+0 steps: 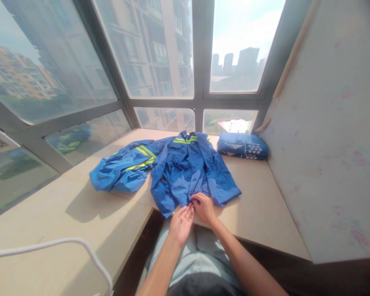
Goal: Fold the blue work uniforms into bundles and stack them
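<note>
A blue work jacket (185, 164) with yellow-green reflective stripes lies spread out front side up, its collar toward the window and its hem toward me. At the middle of the hem, my right hand (204, 208) pinches the jacket's front edge between curled fingers. Just left of it, my left hand (182, 224) is turned palm up, fingers stretched out with their tips touching the hem. Whether a button sits between the right fingers is hidden. Beside the jacket's left sleeve side lies a second blue garment (123, 168) with the same stripes, bunched up.
A rolled blue bundle (243, 146) with white patterns stands at the back right by the wall (329, 164). The pale ledge (262, 197) runs along the windows and turns toward me at left. A white cable (77, 240) crosses the lower left.
</note>
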Action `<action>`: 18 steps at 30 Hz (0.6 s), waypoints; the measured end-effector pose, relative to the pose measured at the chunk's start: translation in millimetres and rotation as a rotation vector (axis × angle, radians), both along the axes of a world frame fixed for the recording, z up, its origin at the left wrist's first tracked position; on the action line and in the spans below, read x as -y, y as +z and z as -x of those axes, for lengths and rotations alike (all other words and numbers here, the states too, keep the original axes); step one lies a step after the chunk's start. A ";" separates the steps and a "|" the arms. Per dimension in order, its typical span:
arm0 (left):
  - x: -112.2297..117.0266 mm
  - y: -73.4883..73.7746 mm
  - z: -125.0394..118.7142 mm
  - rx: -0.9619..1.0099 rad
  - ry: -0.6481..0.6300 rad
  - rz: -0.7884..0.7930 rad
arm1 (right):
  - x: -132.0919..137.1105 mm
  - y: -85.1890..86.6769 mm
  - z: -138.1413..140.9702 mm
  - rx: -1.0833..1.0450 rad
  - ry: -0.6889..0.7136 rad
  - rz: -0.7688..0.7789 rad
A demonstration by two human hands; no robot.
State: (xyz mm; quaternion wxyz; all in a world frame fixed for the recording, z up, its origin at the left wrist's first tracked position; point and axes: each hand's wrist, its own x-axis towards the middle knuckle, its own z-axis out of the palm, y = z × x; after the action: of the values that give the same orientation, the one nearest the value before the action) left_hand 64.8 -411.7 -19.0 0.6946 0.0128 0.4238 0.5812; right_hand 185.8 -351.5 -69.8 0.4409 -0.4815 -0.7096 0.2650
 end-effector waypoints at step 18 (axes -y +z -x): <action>-41.1 -26.9 -20.0 -0.586 -0.008 -0.148 | -4.0 -5.0 -16.3 -0.322 -0.218 0.126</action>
State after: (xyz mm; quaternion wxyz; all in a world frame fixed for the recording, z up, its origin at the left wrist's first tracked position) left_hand 84.7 -370.6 -45.8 0.5421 0.2321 0.5628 0.5792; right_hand 202.2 -347.5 -74.8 0.5437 -0.5337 -0.5556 0.3330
